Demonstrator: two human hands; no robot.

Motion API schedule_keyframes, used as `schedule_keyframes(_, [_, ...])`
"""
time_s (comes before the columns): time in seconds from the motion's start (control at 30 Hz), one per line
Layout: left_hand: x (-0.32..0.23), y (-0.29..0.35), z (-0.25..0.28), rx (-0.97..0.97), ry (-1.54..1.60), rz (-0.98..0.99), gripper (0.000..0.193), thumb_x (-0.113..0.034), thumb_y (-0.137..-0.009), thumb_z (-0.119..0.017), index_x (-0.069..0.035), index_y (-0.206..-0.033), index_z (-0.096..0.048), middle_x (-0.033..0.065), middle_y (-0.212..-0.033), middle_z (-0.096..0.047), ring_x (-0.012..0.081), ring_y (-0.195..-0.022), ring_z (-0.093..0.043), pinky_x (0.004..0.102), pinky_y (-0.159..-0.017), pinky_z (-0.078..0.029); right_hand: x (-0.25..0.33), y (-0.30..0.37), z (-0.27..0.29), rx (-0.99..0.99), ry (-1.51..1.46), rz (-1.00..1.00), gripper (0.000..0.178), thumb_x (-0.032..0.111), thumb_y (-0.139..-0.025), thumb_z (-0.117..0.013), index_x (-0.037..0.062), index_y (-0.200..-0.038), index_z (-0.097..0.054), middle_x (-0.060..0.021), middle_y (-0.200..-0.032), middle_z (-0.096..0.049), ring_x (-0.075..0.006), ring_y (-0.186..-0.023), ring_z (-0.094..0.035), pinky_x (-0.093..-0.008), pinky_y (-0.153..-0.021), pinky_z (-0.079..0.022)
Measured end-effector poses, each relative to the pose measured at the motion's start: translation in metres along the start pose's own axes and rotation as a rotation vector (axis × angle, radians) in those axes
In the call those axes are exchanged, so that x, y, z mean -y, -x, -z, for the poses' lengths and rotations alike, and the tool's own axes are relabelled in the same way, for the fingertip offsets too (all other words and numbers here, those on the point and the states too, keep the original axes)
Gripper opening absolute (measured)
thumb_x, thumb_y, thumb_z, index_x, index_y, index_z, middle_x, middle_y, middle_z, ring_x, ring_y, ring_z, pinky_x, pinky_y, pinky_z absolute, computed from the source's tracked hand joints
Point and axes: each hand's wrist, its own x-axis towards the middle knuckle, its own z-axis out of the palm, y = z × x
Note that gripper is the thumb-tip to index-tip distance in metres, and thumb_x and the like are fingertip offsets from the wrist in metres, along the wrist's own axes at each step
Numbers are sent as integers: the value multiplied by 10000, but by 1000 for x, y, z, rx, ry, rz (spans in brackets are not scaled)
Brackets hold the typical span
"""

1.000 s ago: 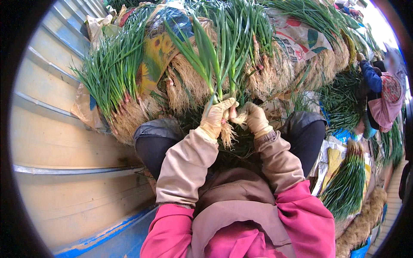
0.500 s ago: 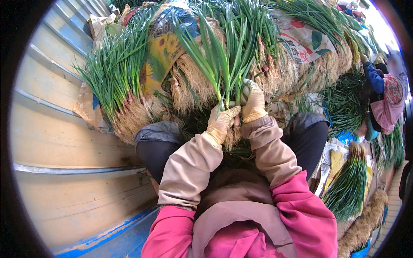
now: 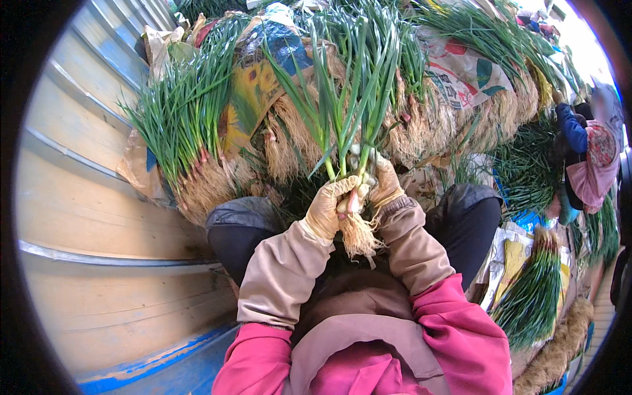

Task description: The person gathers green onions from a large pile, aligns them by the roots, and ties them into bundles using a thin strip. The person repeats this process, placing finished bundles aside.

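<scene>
A few stalks of green garlic (image 3: 345, 125) stand upright between my hands, their long leaves fanning up and away from me. Gloved in pale yellow, my left hand (image 3: 329, 205) is closed round the stems just above the pinkish-white bulbs. Pale stringy roots (image 3: 359, 236) hang below them. My right hand (image 3: 383, 181), in a similar glove, is curled against the other side of the same stalks; its fingertips are partly hidden behind the stems. Both hands are above my lap, between my bent knees.
Bundled green garlic with long roots (image 3: 204, 171) leans at the far left. More bundles lie behind printed sacks (image 3: 461, 72). A ribbed metal wall (image 3: 118, 204) runs along my left. At right, another bundle (image 3: 530, 289) lies on sacking, and another person (image 3: 592, 151) sits farther off.
Both hands have come slightly nearer to me with the stalks. The bulbs and roots, mostly covered before, now show below my left hand. The leaves have shifted and spread.
</scene>
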Motion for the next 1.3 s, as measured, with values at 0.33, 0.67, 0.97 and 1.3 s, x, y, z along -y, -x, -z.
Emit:
schedule_keyframes(0.33, [0, 1, -1, 37, 77, 99, 252, -202, -878, -540, 24, -990, -535, 38, -643, -521, 73, -399, -359, 204, -432, -347, 0, 5, -8, -171, 66, -25, 304, 264, -846, -581, -4, -989, -603, -62, -704, -628, -91, -443, -529, -203, -368, -415])
schedule_keyframes(0.67, [0, 3, -9, 39, 74, 105, 240, -210, -878, -542, 17, -954, -545, 30, -617, -492, 86, -434, -396, 204, -431, -345, 3, 0, -8, -3, 124, 63, 179, 126, -836, -605, 0, -961, -587, -98, -792, -630, -103, -466, -542, -177, -387, -422])
schedule_keyframes(0.97, [-5, 2, -2, -14, -120, -39, 214, -154, -859, -573, 26, -973, -579, 66, -696, -580, 116, -517, -517, 207, -459, -406, -13, -10, 73, -367, 1037, 18, 198, 59, -790, -597, 76, -988, -600, -126, -886, -644, -216, -838, -624, -304, -700, -507])
schedule_keyframes(1.3, [-6, 2, 5, -89, -249, -142, 190, -150, -872, -559, 29, -922, -600, 53, -589, -568, 77, -341, -412, 205, -371, -357, 28, 29, -55, -201, 1019, 131, 168, 147, -865, -572, 31, -986, -552, -14, -824, -581, -116, -683, -558, -228, -617, -457])
